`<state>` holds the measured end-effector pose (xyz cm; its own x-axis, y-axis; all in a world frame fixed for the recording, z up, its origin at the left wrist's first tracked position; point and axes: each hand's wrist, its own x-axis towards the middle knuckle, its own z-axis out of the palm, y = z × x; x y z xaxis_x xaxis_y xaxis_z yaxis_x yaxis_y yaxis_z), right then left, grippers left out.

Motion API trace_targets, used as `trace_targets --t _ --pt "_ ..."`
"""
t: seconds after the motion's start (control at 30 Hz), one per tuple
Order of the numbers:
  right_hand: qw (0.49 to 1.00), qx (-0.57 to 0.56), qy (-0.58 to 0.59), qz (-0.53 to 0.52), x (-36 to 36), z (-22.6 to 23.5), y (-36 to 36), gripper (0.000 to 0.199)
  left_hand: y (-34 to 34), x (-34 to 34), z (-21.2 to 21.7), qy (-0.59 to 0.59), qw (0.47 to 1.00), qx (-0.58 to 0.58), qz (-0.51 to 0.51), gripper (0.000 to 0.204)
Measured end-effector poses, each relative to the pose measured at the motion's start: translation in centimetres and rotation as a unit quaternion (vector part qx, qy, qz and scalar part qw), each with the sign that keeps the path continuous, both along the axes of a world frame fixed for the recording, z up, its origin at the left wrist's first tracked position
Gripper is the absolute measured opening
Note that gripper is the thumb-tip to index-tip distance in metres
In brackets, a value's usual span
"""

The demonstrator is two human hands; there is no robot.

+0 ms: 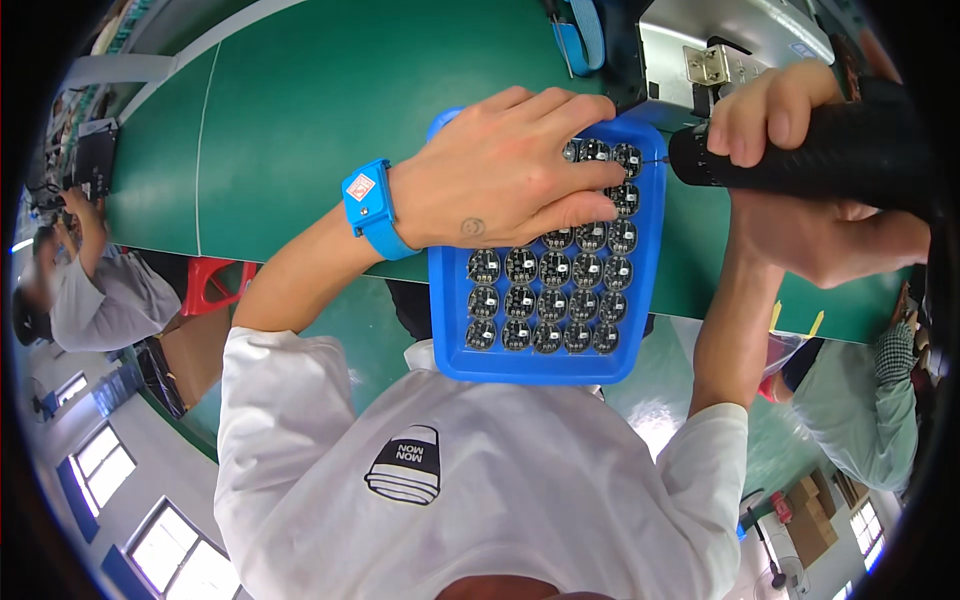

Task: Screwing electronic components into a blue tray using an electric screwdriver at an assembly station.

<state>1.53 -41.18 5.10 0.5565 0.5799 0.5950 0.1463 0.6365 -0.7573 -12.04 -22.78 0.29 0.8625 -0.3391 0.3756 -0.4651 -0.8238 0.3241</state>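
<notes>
A blue plastic tray [447,340] holds rows of small round black circuit boards [555,268]. My left hand [525,165] lies over the tray's upper part with its fingers stretched and apart. Its index finger and thumb reach the boards at the right edge, and the palm hides several others. A blue strap [371,210] circles the left wrist. My right hand [790,225] is wrapped around a black electric screwdriver [850,150], held nearly level. The thin bit points left, its tip close to the top right board [626,159]; whether they touch I cannot tell.
The tray rests on a green table [300,120], its near end extending past the table edge. Beyond stand a metal box [690,65] and a blue coiled strap [585,40]. People sit at far left [110,290] and right [860,400], near a red stool [212,283].
</notes>
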Motion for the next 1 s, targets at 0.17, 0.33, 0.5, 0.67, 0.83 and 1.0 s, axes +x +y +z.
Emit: trace_targets --t 0.17,0.33,0.5,0.67,0.83,1.0 --pt "0.996 -0.034 -0.027 0.079 0.4 -0.5 -0.2 0.113 0.1 -0.3 -0.1 0.004 1.000 0.016 0.007 0.035" --pt "0.990 -0.018 -0.071 0.122 1.7 0.1 -0.2 0.118 -0.2 -0.1 -0.1 -0.008 1.000 0.019 -0.004 0.033" --pt "0.991 -0.005 -0.064 0.119 1.7 -0.2 -0.5 0.118 0.0 -0.1 0.0 -0.006 1.000 0.025 -0.008 0.033" --pt "0.990 -0.012 -0.080 0.116 1.8 -0.4 -0.7 0.117 0.1 -0.3 0.3 0.004 1.000 0.021 -0.007 0.032" --pt "0.990 -0.019 -0.093 0.107 1.8 -0.2 -0.9 0.117 0.2 -0.1 0.2 0.015 1.000 -0.020 -0.004 0.042" --pt "0.991 -0.017 -0.093 0.095 1.6 -0.2 -0.6 0.118 0.4 0.0 0.5 0.018 1.000 -0.001 -0.014 0.045"
